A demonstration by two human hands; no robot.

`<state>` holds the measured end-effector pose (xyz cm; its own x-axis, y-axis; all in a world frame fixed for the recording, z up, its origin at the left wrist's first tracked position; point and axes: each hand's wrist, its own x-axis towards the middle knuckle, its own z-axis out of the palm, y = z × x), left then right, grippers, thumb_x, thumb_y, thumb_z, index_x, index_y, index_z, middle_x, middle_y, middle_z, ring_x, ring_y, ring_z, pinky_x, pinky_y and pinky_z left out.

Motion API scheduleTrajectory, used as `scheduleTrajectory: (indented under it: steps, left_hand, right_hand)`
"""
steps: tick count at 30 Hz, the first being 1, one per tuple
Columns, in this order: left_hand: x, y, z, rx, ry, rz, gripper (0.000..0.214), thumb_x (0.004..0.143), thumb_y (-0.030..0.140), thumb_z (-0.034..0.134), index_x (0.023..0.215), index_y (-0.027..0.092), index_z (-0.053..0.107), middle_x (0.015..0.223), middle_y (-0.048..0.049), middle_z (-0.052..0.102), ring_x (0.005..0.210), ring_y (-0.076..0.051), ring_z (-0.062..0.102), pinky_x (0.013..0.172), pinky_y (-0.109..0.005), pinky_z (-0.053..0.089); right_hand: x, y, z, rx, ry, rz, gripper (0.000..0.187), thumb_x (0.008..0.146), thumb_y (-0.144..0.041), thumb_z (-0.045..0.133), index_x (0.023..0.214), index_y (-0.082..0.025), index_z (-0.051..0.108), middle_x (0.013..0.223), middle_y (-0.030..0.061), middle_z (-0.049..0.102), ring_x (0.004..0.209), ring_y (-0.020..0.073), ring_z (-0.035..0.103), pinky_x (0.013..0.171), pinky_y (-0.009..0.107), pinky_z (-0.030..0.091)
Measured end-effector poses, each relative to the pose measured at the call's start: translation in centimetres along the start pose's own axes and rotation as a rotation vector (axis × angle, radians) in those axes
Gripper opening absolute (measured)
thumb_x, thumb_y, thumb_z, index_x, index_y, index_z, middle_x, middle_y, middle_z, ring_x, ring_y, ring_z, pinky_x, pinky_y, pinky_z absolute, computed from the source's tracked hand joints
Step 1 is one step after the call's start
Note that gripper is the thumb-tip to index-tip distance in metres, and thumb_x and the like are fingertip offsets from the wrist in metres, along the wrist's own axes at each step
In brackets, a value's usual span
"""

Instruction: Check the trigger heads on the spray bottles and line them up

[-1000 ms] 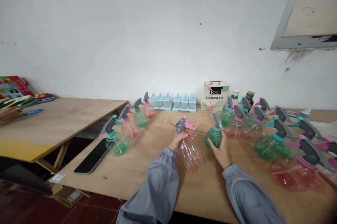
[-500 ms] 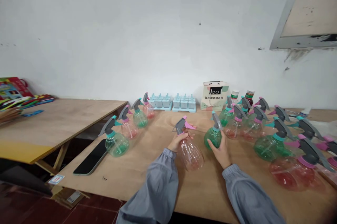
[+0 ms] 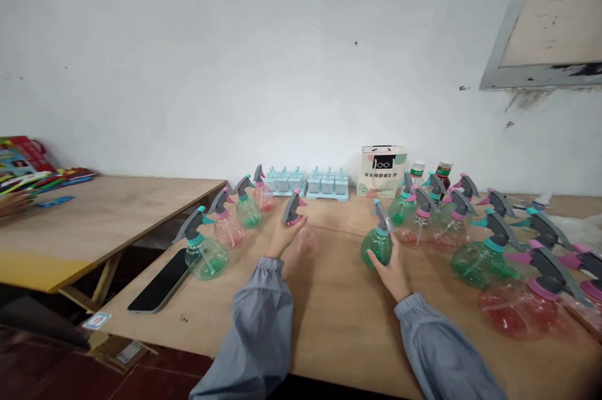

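My left hand [image 3: 283,234] is wrapped around the neck of a clear pink spray bottle [image 3: 305,242] with a grey and pink trigger head; the bottle's body is blurred and partly behind the hand. My right hand [image 3: 394,268] grips the side of a green spray bottle [image 3: 377,246] with a grey and teal head, upright at the table. To the left of my left hand, a row of spray bottles stands, with a green one [image 3: 207,258] nearest me and a pink one [image 3: 229,229] behind it. A larger group, including a green bottle [image 3: 482,259], stands right of my right hand.
A black phone [image 3: 160,281] lies near the left table edge. Light blue popsicle molds [image 3: 328,185], a paper bag [image 3: 381,174] and two capped bottles stand by the wall. Across a gap, another table [image 3: 141,199] holds colourful strips and a person's hand [image 3: 16,203].
My left hand has carried the pink spray bottle left and away from me, toward the left row. My right hand stays on the green spray bottle.
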<state>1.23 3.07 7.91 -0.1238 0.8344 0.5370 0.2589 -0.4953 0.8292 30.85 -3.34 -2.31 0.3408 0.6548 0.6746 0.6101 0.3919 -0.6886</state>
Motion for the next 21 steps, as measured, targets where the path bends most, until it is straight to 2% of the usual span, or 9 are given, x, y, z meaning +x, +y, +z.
scheduleTrajectory:
  steps: [3,6,9,12,14,17,19,21]
  left_hand:
    - [1.9,-1.9,-1.0,0.075,0.08,0.056,0.028,0.069,0.041,0.071,0.072,0.018,0.056,0.067,0.0018,0.056,0.064,-0.013,0.052,0.065,-0.027,0.043]
    - [2.6,-3.4,-1.0,0.095,0.147,0.066,0.026,0.071,0.041,0.069,0.076,0.018,0.056,0.068,0.0023,0.055,0.065,-0.013,0.05,0.065,-0.027,0.042]
    - [2.6,-3.9,-0.6,0.11,0.177,0.069,0.029,0.073,0.043,0.068,0.086,0.018,0.059,0.074,0.0011,0.058,0.07,-0.015,0.053,0.071,-0.029,0.044]
    - [2.4,-3.9,-0.5,0.112,0.139,0.086,0.039,0.077,0.045,0.067,0.105,0.018,0.059,0.092,-0.0035,0.063,0.085,-0.018,0.059,0.083,-0.033,0.047]
    - [2.0,-3.9,-0.9,0.105,0.108,0.104,0.051,0.079,0.045,0.067,0.121,0.02,0.053,0.112,-0.0079,0.062,0.103,-0.021,0.059,0.094,-0.037,0.047]
    - [0.7,-4.3,-2.0,0.16,0.099,0.122,0.072,0.074,0.048,0.072,0.134,0.021,0.041,0.136,-0.0128,0.049,0.125,-0.026,0.052,0.108,-0.044,0.041]
    - [-0.9,-4.7,-2.7,0.247,0.073,0.114,0.084,0.066,0.05,0.077,0.135,0.02,0.038,0.139,-0.015,0.045,0.13,-0.031,0.049,0.11,-0.049,0.039]
    - [-2.5,-5.2,-3.1,0.336,0.027,0.099,0.089,0.06,0.05,0.081,0.132,0.018,0.04,0.135,-0.0159,0.048,0.13,-0.034,0.05,0.11,-0.051,0.039]
  right_hand:
    - [0.0,0.1,0.1,-0.003,0.004,-0.017,0.081,0.08,-0.063,0.062,0.141,-0.014,0.04,0.13,0.0184,0.054,0.122,0.0324,0.052,0.105,0.053,0.042]
    - [0.1,0.0,0.1,-0.006,0.01,-0.031,0.08,0.08,-0.063,0.062,0.14,-0.015,0.041,0.13,0.0182,0.054,0.122,0.0323,0.052,0.105,0.053,0.042]
    - [0.1,-0.1,0.0,-0.006,0.013,-0.028,0.081,0.08,-0.063,0.062,0.14,-0.014,0.04,0.131,0.0186,0.054,0.122,0.0326,0.052,0.105,0.053,0.041]
    - [0.1,-0.1,0.0,-0.006,0.001,-0.014,0.082,0.08,-0.064,0.062,0.141,-0.014,0.04,0.131,0.0189,0.054,0.123,0.0327,0.052,0.105,0.053,0.041]
    - [0.0,0.1,0.1,-0.006,0.0,-0.015,0.081,0.08,-0.065,0.062,0.141,-0.015,0.04,0.132,0.0186,0.054,0.123,0.0323,0.052,0.105,0.053,0.041]
    - [0.0,0.4,0.3,-0.009,0.011,-0.025,0.081,0.081,-0.065,0.06,0.142,-0.016,0.039,0.133,0.0179,0.053,0.124,0.0319,0.051,0.106,0.052,0.041]
    - [0.0,0.4,0.5,-0.01,0.013,-0.03,0.081,0.081,-0.065,0.06,0.142,-0.016,0.039,0.133,0.0175,0.053,0.124,0.0318,0.05,0.106,0.052,0.041]
    - [-0.1,0.3,0.5,-0.005,0.003,-0.032,0.08,0.081,-0.065,0.061,0.141,-0.016,0.04,0.133,0.0172,0.053,0.124,0.0316,0.051,0.106,0.052,0.041]
